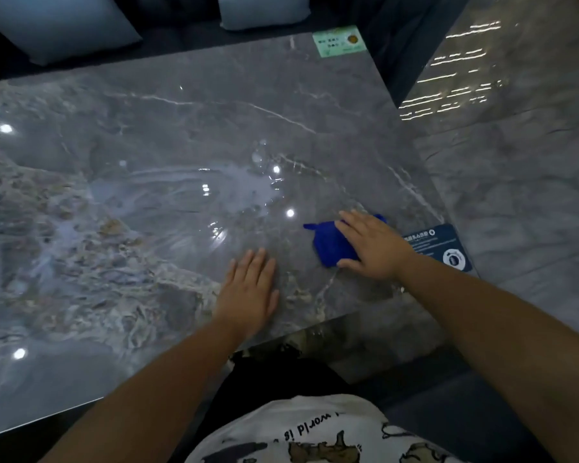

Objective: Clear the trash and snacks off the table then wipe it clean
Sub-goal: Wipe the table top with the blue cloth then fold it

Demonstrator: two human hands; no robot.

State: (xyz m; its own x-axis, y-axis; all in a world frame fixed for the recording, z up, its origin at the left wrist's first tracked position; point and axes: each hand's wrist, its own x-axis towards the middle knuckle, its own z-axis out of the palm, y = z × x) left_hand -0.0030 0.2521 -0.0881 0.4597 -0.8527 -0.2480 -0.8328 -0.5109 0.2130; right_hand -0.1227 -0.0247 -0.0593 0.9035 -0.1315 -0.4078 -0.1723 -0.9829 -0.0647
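Observation:
A glossy grey marble table (181, 135) fills most of the view, with wet streaks near its middle. A crumpled blue cloth (328, 242) lies near the table's right front corner. My right hand (375, 245) presses flat on the cloth, fingers spread over it and pointing left. My left hand (248, 289) rests flat on the bare tabletop near the front edge, fingers together, holding nothing. No trash or snacks show on the table.
A dark blue card (442, 245) lies at the table's right edge beside the cloth. A green sticker (338, 41) sits at the far right corner. Grey cushions (57, 25) line a seat behind the table. Marble floor (515, 162) lies to the right.

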